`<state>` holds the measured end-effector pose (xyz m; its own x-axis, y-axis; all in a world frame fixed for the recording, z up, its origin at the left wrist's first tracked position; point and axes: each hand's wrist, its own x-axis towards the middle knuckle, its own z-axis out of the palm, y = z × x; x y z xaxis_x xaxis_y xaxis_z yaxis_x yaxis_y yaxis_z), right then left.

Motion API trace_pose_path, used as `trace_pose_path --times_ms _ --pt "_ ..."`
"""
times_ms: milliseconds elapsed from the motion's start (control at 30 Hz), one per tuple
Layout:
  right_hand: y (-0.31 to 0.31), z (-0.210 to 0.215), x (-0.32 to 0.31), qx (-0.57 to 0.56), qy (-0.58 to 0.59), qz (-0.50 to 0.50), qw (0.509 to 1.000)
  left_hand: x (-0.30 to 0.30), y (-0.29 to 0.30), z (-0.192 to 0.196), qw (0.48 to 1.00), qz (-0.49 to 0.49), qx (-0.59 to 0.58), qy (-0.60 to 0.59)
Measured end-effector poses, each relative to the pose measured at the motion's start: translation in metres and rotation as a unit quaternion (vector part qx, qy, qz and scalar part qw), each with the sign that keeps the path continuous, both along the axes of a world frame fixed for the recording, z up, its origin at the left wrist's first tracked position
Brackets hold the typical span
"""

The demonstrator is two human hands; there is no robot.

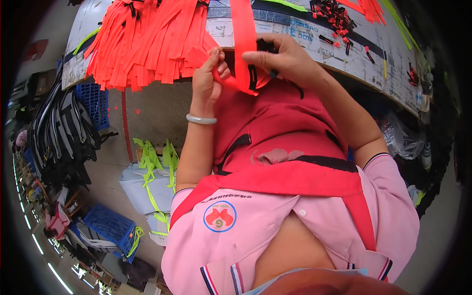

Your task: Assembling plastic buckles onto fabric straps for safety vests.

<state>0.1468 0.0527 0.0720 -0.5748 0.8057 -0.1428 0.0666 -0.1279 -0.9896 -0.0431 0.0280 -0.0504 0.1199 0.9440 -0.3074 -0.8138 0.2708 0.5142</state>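
In the head view, the hands are near each other at the desk's (366,81) front edge. The left hand (209,73) pinches an orange-red band (243,29) between thumb and fingers. The right hand (290,59) curls around a dark object (268,45), mostly hidden, with its thumb lying on the band. The band runs down over the edge, meets a black buckle (252,77) and bends left to the left hand, in front of the red apron (290,118).

The band looks light, soft and flat, likely to fold or twist but hard to damage; its weave may slide a little. A pinch across its full width, close to the buckle, should keep it flat. The buckle seems small, stiff and light, best taken by its sides.

A thick heap of bands (147,42) overhangs the desk just left of the hands and could tangle with the working end. Small black pieces (334,22) with orange-red bits lie to the right, beyond the right hand; a thin yellow-handled tool (385,68) lies further right. Blue crates (110,223) stand below, well apart.
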Motion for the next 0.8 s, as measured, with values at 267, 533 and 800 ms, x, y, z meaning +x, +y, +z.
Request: trace_pose_path --times_ms 267,533,800 --pt "0.15 0.007 -0.09 0.049 0.015 -0.131 0.99 0.01 -0.033 -0.035 0.989 -0.074 -0.05 -0.115" --pt "0.076 -0.07 -0.036 -0.03 -0.072 -0.013 0.997 0.01 -0.03 -0.006 0.992 -0.096 0.04 -0.067" --pt "0.013 -0.052 -0.004 0.146 -0.119 0.029 0.982 0.03 -0.026 0.009 0.983 -0.17 0.027 0.061"
